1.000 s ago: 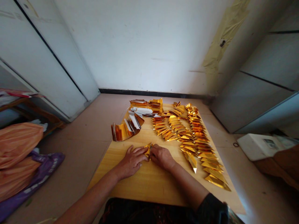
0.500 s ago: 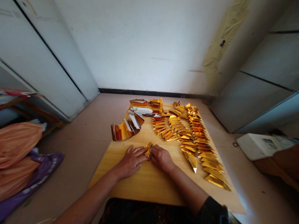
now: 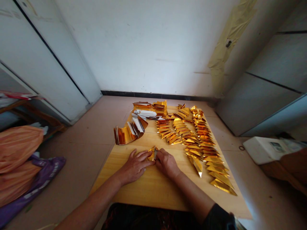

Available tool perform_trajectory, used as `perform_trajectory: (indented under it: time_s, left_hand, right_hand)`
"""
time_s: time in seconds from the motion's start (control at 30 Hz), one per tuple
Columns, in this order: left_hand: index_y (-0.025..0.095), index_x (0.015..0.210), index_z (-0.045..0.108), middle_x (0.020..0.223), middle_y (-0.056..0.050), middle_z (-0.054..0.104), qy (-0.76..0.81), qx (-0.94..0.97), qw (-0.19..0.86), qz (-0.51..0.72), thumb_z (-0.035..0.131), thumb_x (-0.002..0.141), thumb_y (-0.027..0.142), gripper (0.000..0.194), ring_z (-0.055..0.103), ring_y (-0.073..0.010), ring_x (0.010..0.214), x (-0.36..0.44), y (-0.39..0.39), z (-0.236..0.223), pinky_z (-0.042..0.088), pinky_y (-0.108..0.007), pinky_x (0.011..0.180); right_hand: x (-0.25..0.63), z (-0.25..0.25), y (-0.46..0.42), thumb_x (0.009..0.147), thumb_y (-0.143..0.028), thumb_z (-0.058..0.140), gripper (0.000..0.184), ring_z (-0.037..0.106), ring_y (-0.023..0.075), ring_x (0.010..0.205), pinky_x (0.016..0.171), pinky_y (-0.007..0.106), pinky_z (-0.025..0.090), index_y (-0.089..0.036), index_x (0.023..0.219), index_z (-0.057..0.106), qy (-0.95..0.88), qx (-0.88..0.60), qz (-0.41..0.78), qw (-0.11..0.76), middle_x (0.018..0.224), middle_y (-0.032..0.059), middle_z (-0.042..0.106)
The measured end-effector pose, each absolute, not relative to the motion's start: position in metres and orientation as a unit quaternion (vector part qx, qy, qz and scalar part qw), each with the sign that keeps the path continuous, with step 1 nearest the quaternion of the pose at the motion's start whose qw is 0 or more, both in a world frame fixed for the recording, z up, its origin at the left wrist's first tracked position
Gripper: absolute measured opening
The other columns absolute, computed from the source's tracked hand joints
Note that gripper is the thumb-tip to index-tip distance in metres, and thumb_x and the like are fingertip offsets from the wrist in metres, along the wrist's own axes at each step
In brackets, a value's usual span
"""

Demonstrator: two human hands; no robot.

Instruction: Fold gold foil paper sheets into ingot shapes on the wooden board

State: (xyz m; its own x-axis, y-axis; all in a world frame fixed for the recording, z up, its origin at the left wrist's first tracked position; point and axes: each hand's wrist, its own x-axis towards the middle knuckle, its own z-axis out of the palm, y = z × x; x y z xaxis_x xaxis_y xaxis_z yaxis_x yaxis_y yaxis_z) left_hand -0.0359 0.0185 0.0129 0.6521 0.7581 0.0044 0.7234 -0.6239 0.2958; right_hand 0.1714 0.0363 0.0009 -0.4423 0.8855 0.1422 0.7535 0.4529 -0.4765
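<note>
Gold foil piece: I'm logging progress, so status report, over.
Left hand: fingers on gold foil piece. Right hand: curled at its right edge. Foil partly covered, fold unclear. Folded gold pieces farther right; nothing seen blocking.

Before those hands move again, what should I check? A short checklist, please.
1. Left hand touching the gold piece: ok.
2. Right hand at the piece's other side: ok.
3. Right fingertips gripping it firmly: cannot tell, they are hidden.
4. Folded pieces apart from both hands: ok.
5. Curled stack wholly on the table: cannot tell, its left end meets the edge.
</note>
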Motion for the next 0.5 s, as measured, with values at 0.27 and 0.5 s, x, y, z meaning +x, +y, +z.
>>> perform_trajectory:
  time_s: [0.27,0.5]
  left_hand:
    - [0.039,0.131,0.044,0.147,-0.001,0.036,0.401,0.900,0.154,0.080,0.046,0.079,0.010,0.060,0.032,-0.0242,0.134,-0.040,0.020,0.007,0.015,-0.059,0.109]
    - [0.028,0.130,0.041,0.139,-0.005,0.046,0.450,0.865,0.194,0.107,0.044,0.079,0.014,0.053,0.037,-0.0218,0.131,-0.035,0.018,0.008,0.013,-0.056,0.111]
  right_hand:
    - [0.175,0.004,0.036,0.075,-0.008,0.052,0.012,0.052,0.0129,0.073,0.067,0.021,0.042,-0.019,0.077,0.054,-0.821,-0.480,0.212,0.224,0.083,0.0018,0.052]
    - [0.185,0.012,0.033,0.074,-0.007,0.052,0.016,0.053,0.0138,0.079,0.072,0.022,0.043,-0.020,0.082,0.054,-0.843,-0.412,0.237,0.251,0.088,0.0022,0.054]
